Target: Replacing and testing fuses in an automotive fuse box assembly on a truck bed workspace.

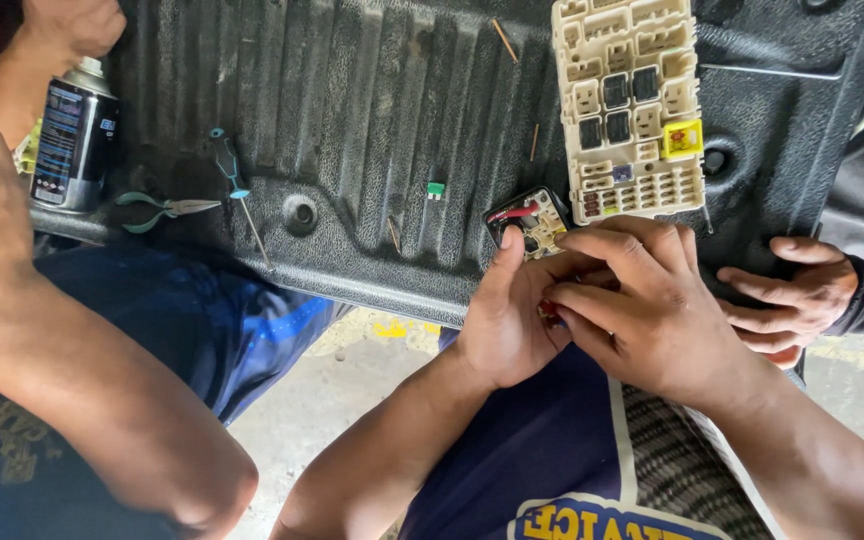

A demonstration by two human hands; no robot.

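The left hand (507, 320) gripped a small black part with red and yellow inside (527, 220), thumb up along its left side, at the near edge of the black ribbed mat (352, 120). The right hand (652, 310) lay over and against the left, fingers curled together and pinching something small and red between the two hands; what it was could not be made out. Both wrists came up from the bottom of the view, forearms angled inward so the hands met just below the cream fuse box (632, 100), which lay at the mat's far right corner. For work this fine, it seemed best to keep the part braced on the mat's edge and move only the fingertips. Another person's hand (792, 295) rested at the mat's right edge. Green-handled pliers (157, 208), a screwdriver (237, 190) and a spray can (72, 140) lay towards the left edge.
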